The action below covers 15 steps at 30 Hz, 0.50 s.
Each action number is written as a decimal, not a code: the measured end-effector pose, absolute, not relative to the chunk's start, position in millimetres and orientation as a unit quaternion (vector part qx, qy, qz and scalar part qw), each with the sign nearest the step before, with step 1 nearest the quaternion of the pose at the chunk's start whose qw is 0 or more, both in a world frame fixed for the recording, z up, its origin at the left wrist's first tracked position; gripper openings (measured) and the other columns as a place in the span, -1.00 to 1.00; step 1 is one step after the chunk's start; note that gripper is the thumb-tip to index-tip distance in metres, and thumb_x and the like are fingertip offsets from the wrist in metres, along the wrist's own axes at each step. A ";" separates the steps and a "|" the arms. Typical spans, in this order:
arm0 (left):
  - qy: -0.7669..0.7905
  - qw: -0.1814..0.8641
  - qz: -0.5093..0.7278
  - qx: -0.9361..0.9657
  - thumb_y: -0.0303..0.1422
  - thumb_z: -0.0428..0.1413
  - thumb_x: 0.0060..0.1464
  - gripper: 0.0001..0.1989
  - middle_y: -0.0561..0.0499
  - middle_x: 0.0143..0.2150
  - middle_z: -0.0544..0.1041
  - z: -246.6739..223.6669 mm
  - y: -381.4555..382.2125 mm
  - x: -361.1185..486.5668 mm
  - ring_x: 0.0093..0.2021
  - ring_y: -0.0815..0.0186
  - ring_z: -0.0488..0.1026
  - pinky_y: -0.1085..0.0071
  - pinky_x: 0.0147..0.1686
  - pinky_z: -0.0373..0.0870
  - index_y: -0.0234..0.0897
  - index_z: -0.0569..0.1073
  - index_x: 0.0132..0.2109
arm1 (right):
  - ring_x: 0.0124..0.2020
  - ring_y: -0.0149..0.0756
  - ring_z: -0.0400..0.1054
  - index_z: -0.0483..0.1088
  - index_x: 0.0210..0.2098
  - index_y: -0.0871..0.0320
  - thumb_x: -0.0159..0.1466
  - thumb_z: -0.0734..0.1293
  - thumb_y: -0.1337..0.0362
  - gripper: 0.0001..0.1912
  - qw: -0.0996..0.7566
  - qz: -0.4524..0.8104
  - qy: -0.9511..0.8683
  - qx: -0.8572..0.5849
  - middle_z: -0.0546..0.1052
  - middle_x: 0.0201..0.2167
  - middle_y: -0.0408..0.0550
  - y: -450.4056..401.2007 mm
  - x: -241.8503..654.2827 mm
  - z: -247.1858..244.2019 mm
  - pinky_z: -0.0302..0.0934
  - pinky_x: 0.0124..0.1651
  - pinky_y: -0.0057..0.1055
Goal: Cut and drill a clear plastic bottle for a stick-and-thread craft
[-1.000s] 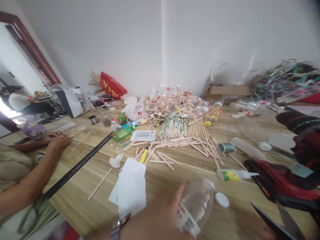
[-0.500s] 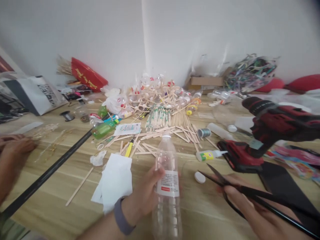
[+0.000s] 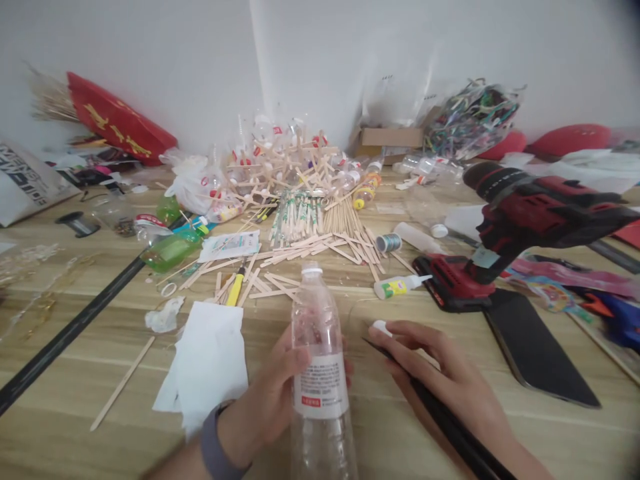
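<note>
In the head view, a clear, ribbed plastic bottle stands upright or nearly so at the front centre, its base cut off by the lower edge. The left hand has its fingers wrapped around the bottle's middle, a smooth grey wristband behind them. The right hand has its fingers closed around slim, dark scissors, blades together, while its fingertips touch a small, round white cap; whether the cap is lifted I cannot tell.

Creased white paper lies left of the bottle. Flat, blunt-ended wooden sticks fan out behind it, and to the right a red-and-black power drill stands beside a smooth dark slab.

The worktop has a pale wood-grain face and meets a plain, light grey wall, with an open cardboard box near it.

The bottle's white label carries fine dark rows and a red block, too small to read. A glue bottle has a yellow-and-green label, a red packet bears gold characters, and the pale bag at far left shows bold dark capitals.
</note>
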<state>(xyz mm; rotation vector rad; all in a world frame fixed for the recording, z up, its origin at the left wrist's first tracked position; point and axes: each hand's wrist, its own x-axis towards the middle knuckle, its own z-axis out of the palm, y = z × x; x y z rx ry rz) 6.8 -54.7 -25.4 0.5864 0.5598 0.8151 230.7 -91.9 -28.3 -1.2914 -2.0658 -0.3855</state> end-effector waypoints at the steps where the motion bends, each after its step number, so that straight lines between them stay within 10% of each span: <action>1: 0.266 0.843 0.375 0.279 -0.09 0.35 -0.14 -0.55 -0.05 -0.16 0.63 -25.8 -54.5 7.1 -0.26 0.18 0.58 0.31 -0.26 0.48 -0.22 0.59 -0.11 | -0.23 -0.25 0.51 0.40 0.10 0.04 0.41 0.17 0.35 -0.67 0.333 -0.134 -0.791 -0.496 0.57 -0.13 -0.01 -93.5 231.1 -29.6 0.35 -0.21 -0.37; 6: 0.296 0.863 0.324 0.250 0.14 0.24 -0.13 -0.39 -0.12 -0.34 0.65 -28.2 -54.3 8.4 -0.36 0.23 0.57 0.39 -0.36 0.45 -0.33 0.60 -0.15 | -0.18 -0.23 0.47 0.29 0.21 0.11 0.42 0.15 0.39 -0.61 0.346 -0.091 -0.818 -0.450 0.61 -0.14 -0.03 -96.1 230.3 -24.2 0.30 -0.14 -0.30; 15: 0.314 0.849 0.347 0.245 -0.03 0.34 -0.15 -0.52 0.00 -0.26 0.59 -30.1 -58.4 14.3 -0.38 0.28 0.55 0.40 -0.38 0.44 -0.23 0.53 -0.14 | -0.46 -0.41 0.41 0.36 -0.17 0.19 0.45 0.17 0.35 -0.85 0.361 -0.130 -0.818 -0.429 0.58 -0.47 -0.17 -93.4 221.0 -13.6 0.20 -0.24 -0.39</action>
